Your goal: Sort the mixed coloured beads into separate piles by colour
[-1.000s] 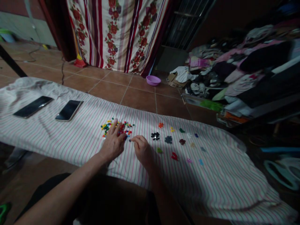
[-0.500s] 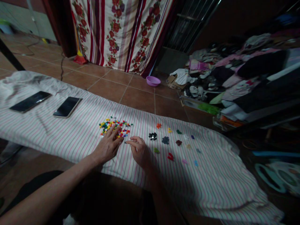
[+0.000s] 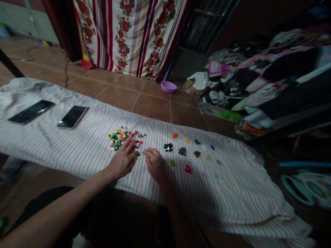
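A loose pile of small multicoloured plastic pieces (image 3: 119,137) lies on the striped cloth. My left hand (image 3: 121,160) rests over its near right edge, fingers stretched out and covering part of it. Just right of that, my right hand (image 3: 156,164) has thumb and forefinger pinched together; whatever is between them is too small to make out. A tiny dark piece (image 3: 139,154) shows in the gap by my left thumb. Farther right sit little groups sorted by colour, among them black pieces (image 3: 168,147), dark grey pieces (image 3: 182,151), lime green pieces (image 3: 172,162) and red pieces (image 3: 188,168).
Two dark-screened phones, a larger one (image 3: 31,112) and a smaller one (image 3: 72,117), lie at the left of the striped cloth (image 3: 232,203). On the tiled floor beyond stands a purple basin (image 3: 168,86). Heaped clothes (image 3: 245,75) fill the far right.
My left hand has slid slightly right across the pile, uncovering some pieces. My right hand's thumb and forefinger have drawn together. The view has shifted slightly.
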`<state>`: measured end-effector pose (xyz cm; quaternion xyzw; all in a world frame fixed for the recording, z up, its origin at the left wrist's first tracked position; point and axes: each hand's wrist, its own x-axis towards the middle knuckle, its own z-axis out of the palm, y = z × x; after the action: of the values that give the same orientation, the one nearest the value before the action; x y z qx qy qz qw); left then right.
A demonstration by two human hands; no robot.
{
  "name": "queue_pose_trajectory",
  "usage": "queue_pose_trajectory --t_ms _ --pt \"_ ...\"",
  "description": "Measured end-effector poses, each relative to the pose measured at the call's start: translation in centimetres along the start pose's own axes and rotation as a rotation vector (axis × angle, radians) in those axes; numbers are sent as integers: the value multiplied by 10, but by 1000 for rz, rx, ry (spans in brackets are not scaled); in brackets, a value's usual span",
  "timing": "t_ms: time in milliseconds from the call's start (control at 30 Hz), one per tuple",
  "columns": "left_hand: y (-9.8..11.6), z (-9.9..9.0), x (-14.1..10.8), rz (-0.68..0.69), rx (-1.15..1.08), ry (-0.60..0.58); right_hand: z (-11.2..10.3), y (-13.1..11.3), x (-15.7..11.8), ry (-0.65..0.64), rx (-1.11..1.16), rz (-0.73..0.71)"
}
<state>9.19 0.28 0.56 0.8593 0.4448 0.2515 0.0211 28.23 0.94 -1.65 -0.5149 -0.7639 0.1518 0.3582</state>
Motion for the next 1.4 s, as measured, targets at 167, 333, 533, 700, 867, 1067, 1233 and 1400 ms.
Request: queue_pose_trajectory --t_ms 167,333,533,700,867,1067,1233,1400 --pt "6 6 7 -3 -10 31 -1 -4 1 3 1 44" --pt "11 12 16 -12 -38 67 -2 -5 2 2 19 53" --pt "14 16 20 -85 -143 115 -3 -3 3 18 96 66" --pt "6 23 22 -257 -271 150 -3 -5 6 50 183 101" --pt "-5 31 22 -346 -439 234 2 -8 12 38 450 249" --pt "-7 27 23 -434 -602 245 12 -13 20 74 750 334" --pt "-5 27 23 -503 -725 289 16 -14 23 98 810 344" --pt "-3 21 25 -432 -640 306 17 -14 24 93 833 361"
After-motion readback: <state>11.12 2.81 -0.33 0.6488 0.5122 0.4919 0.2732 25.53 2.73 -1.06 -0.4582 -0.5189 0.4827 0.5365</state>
